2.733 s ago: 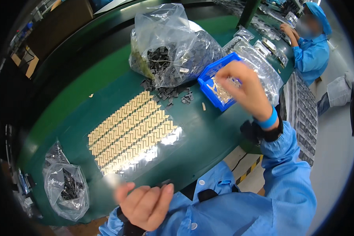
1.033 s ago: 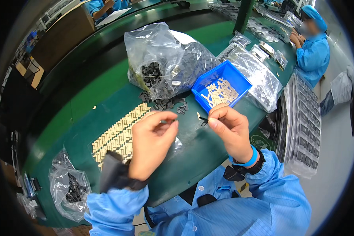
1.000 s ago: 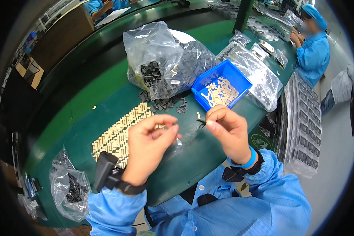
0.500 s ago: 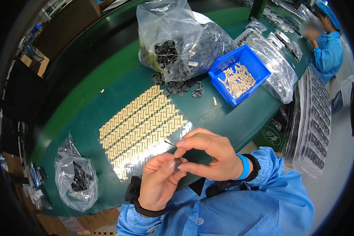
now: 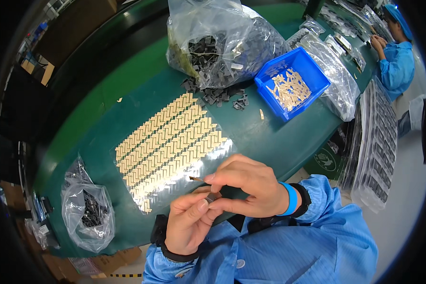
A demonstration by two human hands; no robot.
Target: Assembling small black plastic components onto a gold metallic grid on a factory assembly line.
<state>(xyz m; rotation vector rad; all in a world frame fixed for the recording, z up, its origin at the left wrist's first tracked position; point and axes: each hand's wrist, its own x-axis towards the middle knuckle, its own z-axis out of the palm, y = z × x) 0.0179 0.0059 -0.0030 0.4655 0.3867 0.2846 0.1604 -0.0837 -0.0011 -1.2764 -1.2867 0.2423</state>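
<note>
My left hand (image 5: 187, 229) pinches a small dark grey plastic piece (image 5: 211, 197) between thumb and fingers. Against that same piece rests the thumb of my right hand (image 5: 253, 189). At the right index fingertip a thin strip (image 5: 197, 179), dark and tan, sticks out to the left; how it is gripped is partly hidden. Just beyond my hands lies a clear sheet (image 5: 215, 156) covered with slanting rows of small tan pieces (image 5: 170, 135).
A large clear bag (image 5: 251, 52) of dark grey pieces stands at the back, some spilled (image 5: 217, 97) before it. Right of it is a blue bin (image 5: 266, 97) with tan bits. A smaller bag (image 5: 102, 232) lies left. Another person (image 5: 395, 61) works at far right.
The strip at my right index finger has tilted and shifted slightly left and down. My left fingers have closed in around the grey piece. The view has shifted a little.
</note>
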